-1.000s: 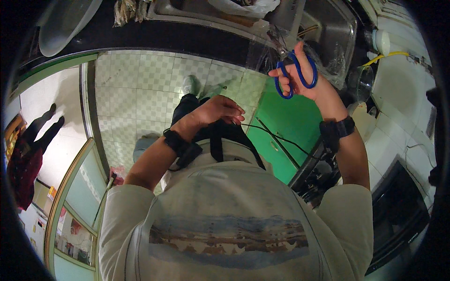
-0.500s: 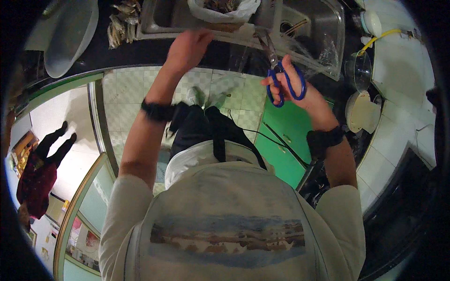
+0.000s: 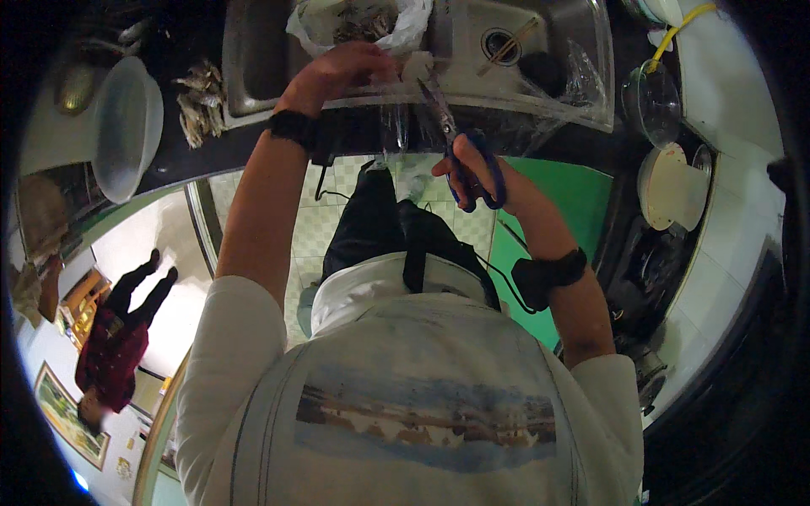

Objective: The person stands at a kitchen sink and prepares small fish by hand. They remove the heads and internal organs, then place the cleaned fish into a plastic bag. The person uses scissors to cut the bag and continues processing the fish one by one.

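Note:
My right hand (image 3: 483, 174) has its fingers through the blue handles of a pair of scissors (image 3: 440, 110), whose blades point up and left to the sink's front rim. At the blade tips is a small whitish piece (image 3: 418, 66), too blurred to name. Just left of it my left hand (image 3: 348, 69) is closed with its fingers together; what it holds, if anything, cannot be made out. Beyond that hand a white plastic bag (image 3: 411, 27) lies open in the left sink basin, with small dark dried fish (image 3: 365, 25) inside. More dried fish (image 3: 201, 103) are heaped on the counter at left.
Chopsticks (image 3: 510, 46) lie over the drain of the right basin of the steel sink (image 3: 582, 114). Clear plastic film (image 3: 582, 76) hangs by its edge. A translucent tub (image 3: 126, 126) stands left, a glass bowl (image 3: 654, 105) right. Another person (image 3: 114, 346) is beyond the doorway.
My view has shifted. The scissors have moved left and come close to my left hand, their tips now at the whitish piece. My left hand has moved nearer the bag.

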`<state>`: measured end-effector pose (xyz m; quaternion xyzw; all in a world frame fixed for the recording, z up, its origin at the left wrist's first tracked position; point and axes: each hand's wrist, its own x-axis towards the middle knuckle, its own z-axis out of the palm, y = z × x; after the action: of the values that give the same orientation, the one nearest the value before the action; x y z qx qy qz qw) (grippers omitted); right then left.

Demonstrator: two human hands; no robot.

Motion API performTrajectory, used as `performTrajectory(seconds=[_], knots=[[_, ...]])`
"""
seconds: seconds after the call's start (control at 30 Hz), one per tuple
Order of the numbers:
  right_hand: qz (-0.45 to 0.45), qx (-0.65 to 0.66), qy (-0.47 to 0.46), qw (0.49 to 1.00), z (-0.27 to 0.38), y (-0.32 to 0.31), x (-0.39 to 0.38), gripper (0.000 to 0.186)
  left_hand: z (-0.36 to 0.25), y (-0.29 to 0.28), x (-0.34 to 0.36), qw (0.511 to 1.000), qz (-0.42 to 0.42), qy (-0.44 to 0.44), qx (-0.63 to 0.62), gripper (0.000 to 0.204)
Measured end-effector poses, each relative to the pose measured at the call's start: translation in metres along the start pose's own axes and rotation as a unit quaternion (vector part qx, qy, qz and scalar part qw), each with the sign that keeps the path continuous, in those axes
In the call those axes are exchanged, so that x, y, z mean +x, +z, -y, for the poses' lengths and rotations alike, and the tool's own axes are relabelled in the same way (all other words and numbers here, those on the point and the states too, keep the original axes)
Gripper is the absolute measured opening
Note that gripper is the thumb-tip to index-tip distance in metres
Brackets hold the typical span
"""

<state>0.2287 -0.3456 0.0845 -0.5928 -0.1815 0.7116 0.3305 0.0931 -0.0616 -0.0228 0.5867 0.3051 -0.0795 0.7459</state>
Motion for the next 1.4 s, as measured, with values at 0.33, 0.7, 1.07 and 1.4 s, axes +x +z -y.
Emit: performTrajectory(seconds=[0.33, 0.7, 1.07, 1.4], knots=[[0.016, 0.026, 0.028, 0.999, 0.028, 0.010, 0.042, 0.088, -0.002, -0.003, -0.001, 0.989, 0.058, 0.019, -0.133, 0.019], [-0.117, 0.014, 0.042, 0.992, 0.042, 0.028, 0.067, 0.068, -0.020, -0.003, -0.012, 0.998, 0.029, -0.029, -0.040, 0.018], [-0.097, 0.069, 0.010, 0.993, 0.044, 0.030, 0.080, 0.069, -0.007, 0.006, -0.011, 0.999, 0.011, 0.032, -0.040, 0.019], [-0.192, -0.159, -0.172, 0.953, 0.011, -0.007, 0.030, 0.043, -0.003, 0.009, -0.023, 0.968, -0.118, 0.081, -0.208, 0.019]])
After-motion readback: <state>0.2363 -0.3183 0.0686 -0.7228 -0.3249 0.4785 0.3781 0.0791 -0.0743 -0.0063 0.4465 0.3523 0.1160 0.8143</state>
